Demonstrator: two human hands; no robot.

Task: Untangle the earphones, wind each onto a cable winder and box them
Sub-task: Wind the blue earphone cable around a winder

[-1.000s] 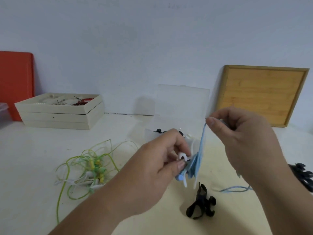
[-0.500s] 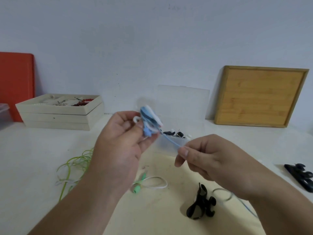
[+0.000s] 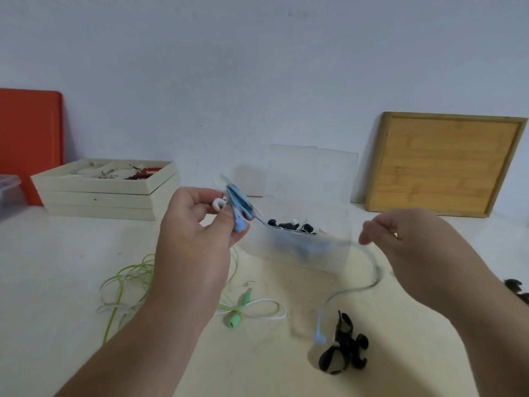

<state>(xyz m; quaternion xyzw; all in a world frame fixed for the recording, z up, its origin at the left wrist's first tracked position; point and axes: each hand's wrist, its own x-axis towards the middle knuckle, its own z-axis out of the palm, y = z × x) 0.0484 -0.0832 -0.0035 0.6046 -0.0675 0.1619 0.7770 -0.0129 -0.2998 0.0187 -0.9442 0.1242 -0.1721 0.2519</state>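
Blue earphone cord [image 3: 239,203] is partly wound around a small white winder [image 3: 218,204], held up above a cream table [image 3: 57,267], seen from the person's own eye level. The left hand [image 3: 197,227] grips the winder, with thumb and fingers curled round it. A rounded blue piece [image 3: 240,224] pokes out beside the thumb. From the bundle the loose cord runs right, blurred, across the front of a clear plastic box [image 3: 303,253]. It reaches the right hand [image 3: 415,245], which is at about the same height and well apart from the left. The right thumb and forefinger are pressed together, pinching the cord. Past those fingers the cord drops in a curve to the table and ends in a blue plug [image 3: 320,338], just beside a black winder [image 3: 343,352].

The clear box sits on the table behind the hands with its lid [image 3: 312,173] standing open, and small black pieces [image 3: 289,225] lie inside. To the left, partly hidden by the left forearm, a tangle of green and white earphones [image 3: 128,282] lies on the table, its green plug [image 3: 235,320] nearer the centre. Against the white wall at the back are a stack of cream trays [image 3: 106,196] on the left, a red board [image 3: 28,144] behind them, and a wooden tray [image 3: 440,164] leaning on the right
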